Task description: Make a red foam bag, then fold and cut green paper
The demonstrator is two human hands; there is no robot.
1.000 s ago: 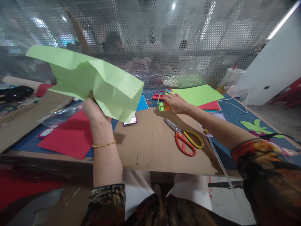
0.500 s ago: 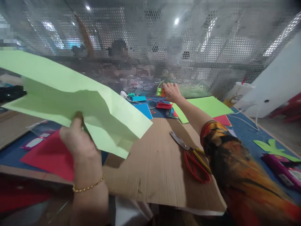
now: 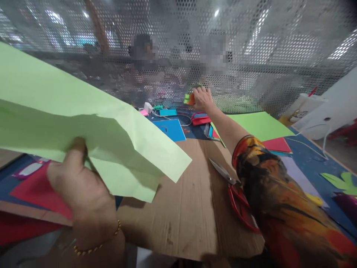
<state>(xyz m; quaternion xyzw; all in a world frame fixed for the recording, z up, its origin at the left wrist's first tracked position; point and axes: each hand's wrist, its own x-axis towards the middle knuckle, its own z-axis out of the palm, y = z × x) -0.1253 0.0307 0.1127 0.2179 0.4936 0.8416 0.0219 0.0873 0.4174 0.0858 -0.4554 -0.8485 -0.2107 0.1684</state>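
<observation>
At the table's [image 3: 312, 156] far edge, the right hand [image 3: 203, 98], closed on a green-and-orange item [image 3: 191, 99], has advanced; left hand [image 3: 83, 186] pinches pale-green paper [image 3: 156, 143]: both hands remain occupied.

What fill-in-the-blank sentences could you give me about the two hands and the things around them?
The sheet of paper in the left hand is pale ____.
The right hand holds a small object coloured green and ____.
The cardboard under the scissors is ____.
The straw in the cup is ____.
Missing words: green; orange; brown; red.
</observation>
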